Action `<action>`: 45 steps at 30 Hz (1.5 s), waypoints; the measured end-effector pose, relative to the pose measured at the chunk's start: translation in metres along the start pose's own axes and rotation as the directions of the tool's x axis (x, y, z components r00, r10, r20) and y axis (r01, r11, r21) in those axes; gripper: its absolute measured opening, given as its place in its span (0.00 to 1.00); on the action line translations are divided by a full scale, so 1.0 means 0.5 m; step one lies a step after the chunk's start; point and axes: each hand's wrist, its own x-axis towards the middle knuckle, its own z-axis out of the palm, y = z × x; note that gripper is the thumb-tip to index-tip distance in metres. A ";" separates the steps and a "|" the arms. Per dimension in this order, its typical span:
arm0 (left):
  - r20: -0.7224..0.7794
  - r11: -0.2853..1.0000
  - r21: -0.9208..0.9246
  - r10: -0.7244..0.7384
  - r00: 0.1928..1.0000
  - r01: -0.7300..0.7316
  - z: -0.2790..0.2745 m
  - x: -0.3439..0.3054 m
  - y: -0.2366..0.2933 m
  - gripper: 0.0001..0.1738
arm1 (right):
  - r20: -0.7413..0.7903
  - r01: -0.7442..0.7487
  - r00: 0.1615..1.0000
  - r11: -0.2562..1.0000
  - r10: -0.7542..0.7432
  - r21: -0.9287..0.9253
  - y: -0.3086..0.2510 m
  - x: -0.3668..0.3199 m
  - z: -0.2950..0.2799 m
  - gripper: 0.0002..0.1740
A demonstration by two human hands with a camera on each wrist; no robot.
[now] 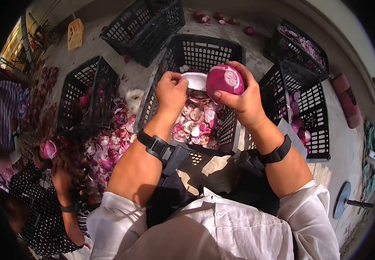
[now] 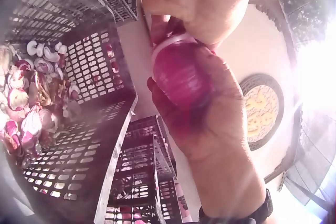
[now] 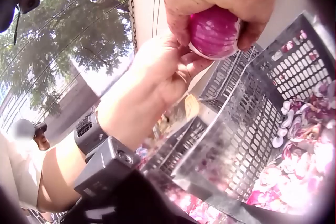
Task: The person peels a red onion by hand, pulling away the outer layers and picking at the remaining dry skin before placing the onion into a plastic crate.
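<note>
A large purple onion [image 1: 225, 82] with a pale ringed cut spot is gripped by my right hand [image 1: 244, 95], fingers over its top and thumb beneath. My left hand [image 1: 171, 93], fingers curled, pinches a white-sided piece of peel [image 1: 195, 80] that reaches to the onion's left side. Both hands are above a black crate [image 1: 237, 47] with peels and onion scraps [image 1: 196, 119] in it. In the left wrist view the onion [image 2: 181, 74] lies in the right palm; the right wrist view shows the onion [image 3: 215, 32] between right fingers and thumb.
Black crates stand at left [image 1: 77, 93], behind [image 1: 142, 32] and at right [image 1: 319, 102], the right one holding onions. Loose peels [image 1: 107, 151] cover the floor at left. Beside them a person in a dotted top [image 1: 44, 212] has a purple onion [image 1: 49, 149] at the hands.
</note>
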 end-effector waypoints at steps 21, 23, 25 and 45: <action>0.069 0.980 -0.164 -0.105 0.992 0.115 -0.013 -0.005 0.010 0.07 | 0.108 -0.297 0.896 0.401 0.430 0.867 0.026 0.018 -0.055 0.28; 0.102 0.993 -0.089 -0.074 0.992 0.083 -0.009 -0.011 0.013 0.06 | 0.141 -0.318 0.891 0.373 0.431 0.872 0.034 0.019 -0.060 0.28; 0.125 0.996 -0.086 -0.004 0.992 0.015 0.000 -0.017 0.010 0.07 | 0.131 -0.328 0.892 0.421 0.433 0.846 0.031 0.017 -0.057 0.30; 0.486 0.905 -0.378 0.015 0.874 0.195 0.008 -0.052 0.065 0.33 | 0.229 -0.299 0.938 0.941 0.259 0.159 0.023 0.003 -0.034 0.43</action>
